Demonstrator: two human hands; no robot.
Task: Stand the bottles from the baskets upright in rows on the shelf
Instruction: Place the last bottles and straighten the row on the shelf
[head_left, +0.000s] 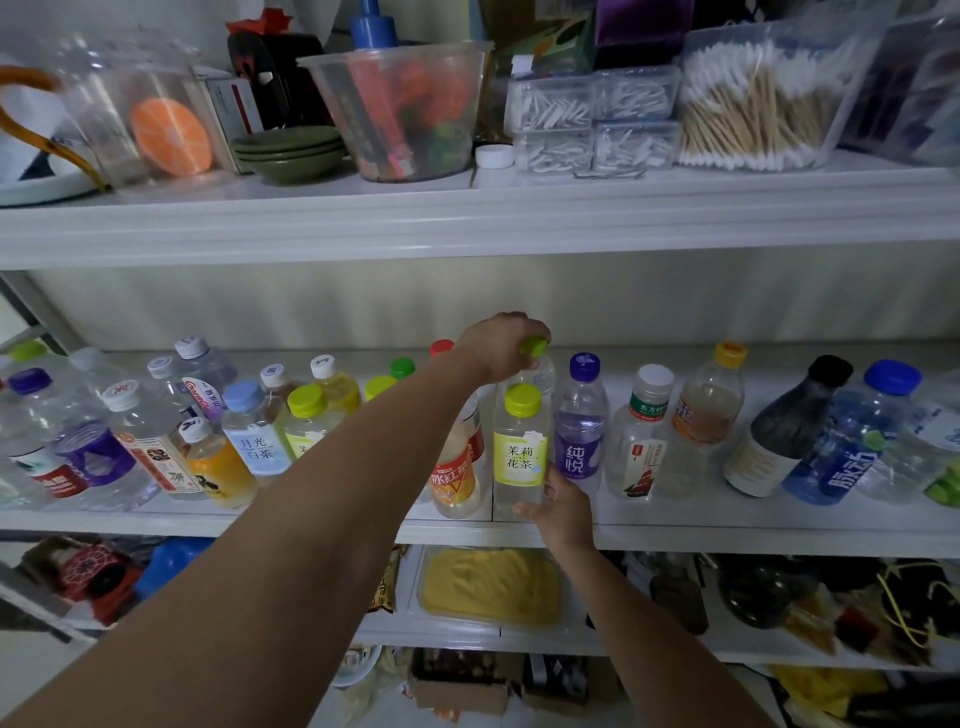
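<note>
Jasmine tea bottle (521, 452) stands upright at the shelf (727, 535) front, its base clasped by the right grip (563, 506); a green-capped bottle (536, 347) behind is pinched by the left grip (501, 345). Both are best squared with the rows before release

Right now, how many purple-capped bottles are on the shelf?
2: a far-left bottle and a mid-shelf bottle beside the right hand. The left arm may hide others.

rear bottle (544, 374): cap under left hand (501, 345) (mostly) | front bottle (521, 452): base corner behind right hand (563, 512)
</note>
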